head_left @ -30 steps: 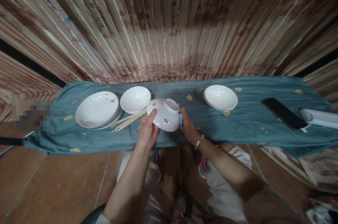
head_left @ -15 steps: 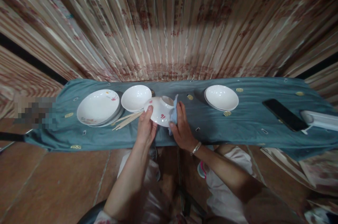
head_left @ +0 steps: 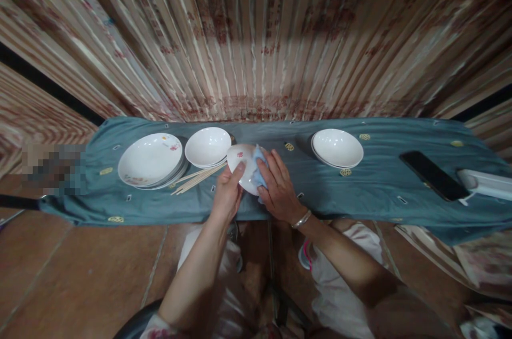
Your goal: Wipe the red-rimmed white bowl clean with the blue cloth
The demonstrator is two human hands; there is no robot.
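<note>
L hand grips bowl edge, R hand holds cloth agst it; open tbl twd R stack.

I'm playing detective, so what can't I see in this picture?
Inside of the held bowl: head view, its outer side faces the camera.
Part of the blue cloth: head view, under the right hand.
Upper ends of the chopsticks: head view, hidden at the held bowl.
Rest of the white object: head view, cut off by the right edge.
</note>
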